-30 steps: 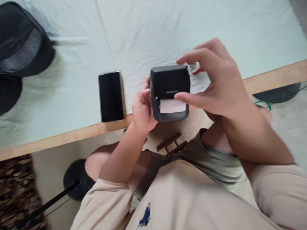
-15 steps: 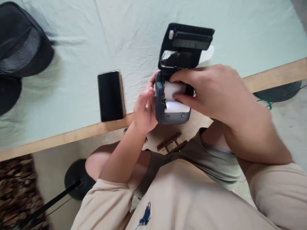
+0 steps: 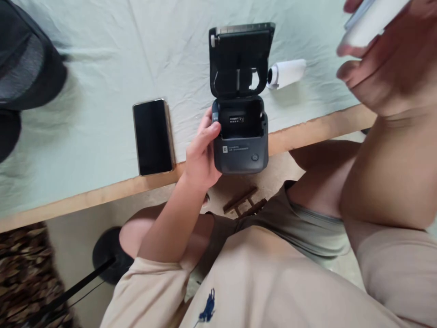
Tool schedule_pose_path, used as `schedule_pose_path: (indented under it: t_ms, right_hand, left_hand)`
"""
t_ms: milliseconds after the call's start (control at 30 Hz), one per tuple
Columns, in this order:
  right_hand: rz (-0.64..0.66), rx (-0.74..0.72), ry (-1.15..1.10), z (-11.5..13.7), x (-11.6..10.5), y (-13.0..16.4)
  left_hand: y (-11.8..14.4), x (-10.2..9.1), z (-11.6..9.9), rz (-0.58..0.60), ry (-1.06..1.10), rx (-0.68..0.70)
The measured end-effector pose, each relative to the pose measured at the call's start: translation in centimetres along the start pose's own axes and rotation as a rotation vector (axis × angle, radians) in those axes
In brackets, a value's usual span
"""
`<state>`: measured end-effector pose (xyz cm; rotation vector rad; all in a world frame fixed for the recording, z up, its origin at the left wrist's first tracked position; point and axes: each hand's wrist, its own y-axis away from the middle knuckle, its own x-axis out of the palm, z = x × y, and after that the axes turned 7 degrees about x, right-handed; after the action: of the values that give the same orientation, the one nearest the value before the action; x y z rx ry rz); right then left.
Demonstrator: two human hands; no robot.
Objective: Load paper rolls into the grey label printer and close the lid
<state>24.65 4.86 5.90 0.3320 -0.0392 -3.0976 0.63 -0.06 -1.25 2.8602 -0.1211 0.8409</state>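
Right hand (image 3: 399, 68) moved white roll (image 3: 373, 25) clear of printer (image 3: 237, 159) edge.

Power symbol on button (image 3: 254, 157) at front of dark printer (image 3: 239, 165); front label (image 3: 225, 149), bay print (image 3: 236, 120) too small to read.

- We look from one camera, worn on the head, forward and steeply down.
- We are near: the frame's edge cuts the right hand (image 3: 403, 68).
- Our view takes the bench (image 3: 184, 41) above, the wearer's shirt (image 3: 266, 282) below.

Phone (image 3: 152, 136) on table (image 3: 177, 41) left of printer (image 3: 235, 157), printer at near edge, roll (image 3: 290, 73) on table right of lid (image 3: 251, 54).
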Motion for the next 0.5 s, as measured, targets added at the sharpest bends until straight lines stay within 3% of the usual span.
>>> schedule_pose_path:
  t_ms: [67, 133, 200, 267, 333, 433, 500]
  right_hand:
    - [-0.033, 0.052, -0.132, -1.7, -1.4, -0.9]
    - [-0.165, -0.148, -0.069, -3.8, -2.3, -1.8]
    - [-0.218, -0.334, 0.15, -5.9, -2.9, -2.6]
    - [-0.262, -0.285, 0.388, -8.0, -3.3, -3.5]
    - [-0.297, -0.127, 0.529, -9.7, -3.7, -4.5]
    - [-0.296, -0.011, 0.565, -11.5, -4.5, -5.5]
    - [-0.234, -0.06, 0.543, -11.8, -5.0, -5.4]
  left_hand:
    - [0.0, 0.0, -0.1, -0.012, -0.022, 0.004]
    - [-0.1, 0.1, -0.2, -0.005, -0.039, 0.007]
    - [-0.2, 0.1, -0.2, 0.01, -0.054, 0.009]
    - [-0.3, 0.2, -0.2, 0.024, -0.054, 0.011]
    - [-0.4, 0.1, -0.1, 0.033, -0.033, 0.011]
    - [-0.5, 0.1, 0.1, 0.047, 0.026, 0.033]
    - [-0.4, 0.0, 0.2, 0.066, 0.054, 0.034]
